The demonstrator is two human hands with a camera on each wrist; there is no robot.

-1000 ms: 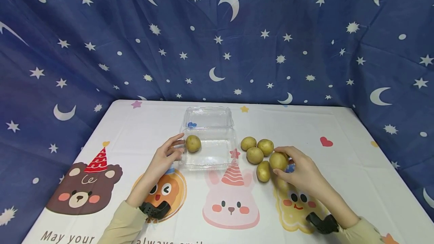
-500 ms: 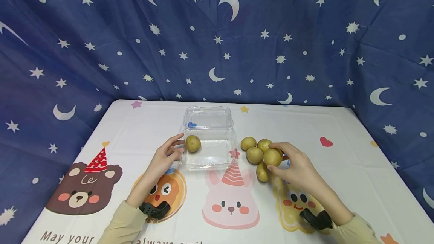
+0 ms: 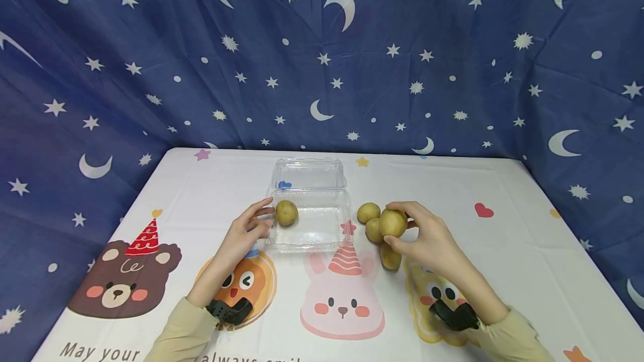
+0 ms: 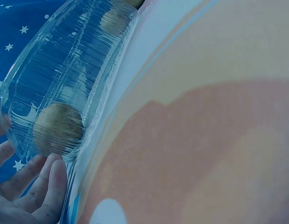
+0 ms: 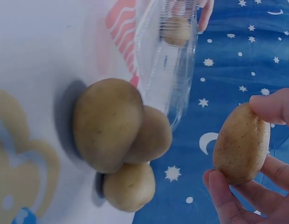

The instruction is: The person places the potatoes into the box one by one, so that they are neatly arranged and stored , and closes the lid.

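My right hand (image 3: 427,233) pinches a round yellow potato (image 3: 393,223) between thumb and fingertips, over the other potatoes. In the right wrist view this potato (image 5: 241,143) shows whole, with fingers below it and a fingertip above. Close under it lie a potato (image 3: 369,213) at the back left, another (image 3: 374,230) beside it and one (image 3: 390,257) at the front. A clear plastic clamshell box (image 3: 322,233) stands with its lid raised at the back, one potato (image 3: 287,213) inside at the left. My left hand (image 3: 250,228) touches the box's left wall with extended fingertips.
A white cloth with printed cartoon animals (image 3: 343,306) covers the table. Behind it hangs a blue curtain (image 3: 322,71) with moons and stars. Both wrists carry black camera mounts (image 3: 455,315).
My right hand has lifted the potato from the right of the group and carried it left and away from me, over the others. The left hand and the box stay put.
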